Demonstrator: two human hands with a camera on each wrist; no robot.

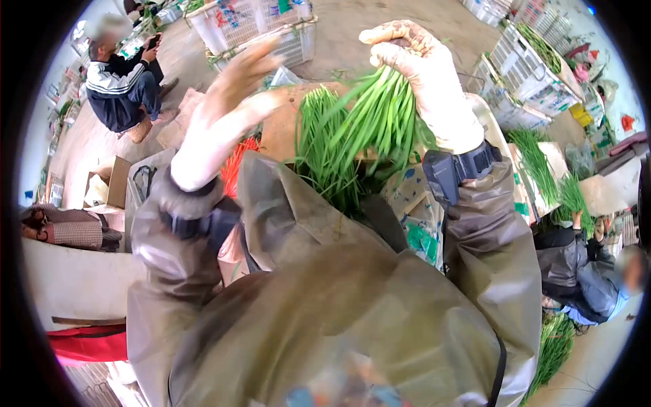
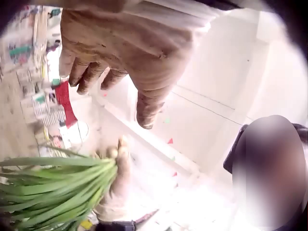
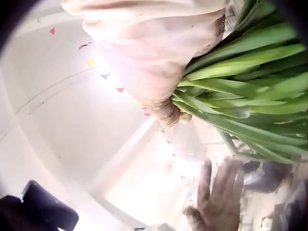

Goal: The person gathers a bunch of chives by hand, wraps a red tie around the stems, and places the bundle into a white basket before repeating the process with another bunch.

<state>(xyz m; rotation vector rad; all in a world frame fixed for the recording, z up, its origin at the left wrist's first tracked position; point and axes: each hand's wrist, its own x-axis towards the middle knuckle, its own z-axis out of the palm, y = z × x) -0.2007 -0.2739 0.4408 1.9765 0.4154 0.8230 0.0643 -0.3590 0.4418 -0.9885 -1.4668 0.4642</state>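
Observation:
My right hand [image 1: 424,71] is raised and grips a bunch of garlic chives [image 1: 383,102] at one end, its flat green leaves fanning downward. Seen from the right wrist, the thumb and fingers close round the gathered end of the leaves [image 3: 250,91]. To the left, my left hand [image 1: 234,98] is held up, blurred, with nothing in it. Its fingers [image 2: 84,77] are spread and apart from the bunch in the left wrist view. More chives [image 1: 315,129] lie on a brown board [image 1: 278,129] in front of me, partly behind the held bunch.
Red-orange ties [image 1: 237,163] hang left of the board. White plastic crates [image 1: 261,41] stand ahead, and more crates [image 1: 525,74] at the right. A seated person [image 1: 122,81] is at the far left; another person [image 1: 597,278] sits at the right beside chives [image 1: 536,163]. A cardboard box [image 1: 112,183] stands left.

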